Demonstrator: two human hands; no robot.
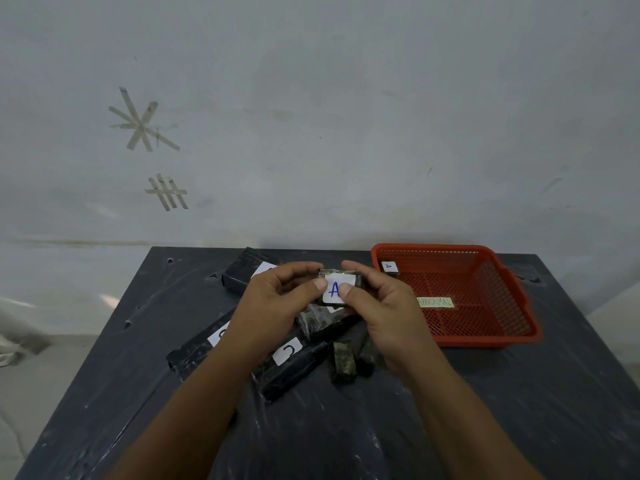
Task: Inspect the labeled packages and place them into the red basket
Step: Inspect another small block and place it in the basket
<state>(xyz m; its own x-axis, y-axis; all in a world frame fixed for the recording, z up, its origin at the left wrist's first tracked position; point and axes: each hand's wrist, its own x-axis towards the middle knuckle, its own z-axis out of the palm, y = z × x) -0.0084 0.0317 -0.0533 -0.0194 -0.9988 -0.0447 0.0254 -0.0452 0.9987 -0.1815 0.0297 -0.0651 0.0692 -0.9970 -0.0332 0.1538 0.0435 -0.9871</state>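
Here, left hand [277,299] and right hand [377,306] around raised package [341,284], fingers curled

A bare, makeshift workroom. The grey wall [346,116] is scuffed, with strips of old tape [142,123] stuck on it. A table [485,427] wrapped in black plastic stands against it.

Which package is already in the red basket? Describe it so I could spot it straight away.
Find the red basket at the table's far right. In its far left corner lies a small dark package, away from both hands. Unlike the long dark packages piled on the table, it is short, sits inside the basket, and carries a small white label marked A.
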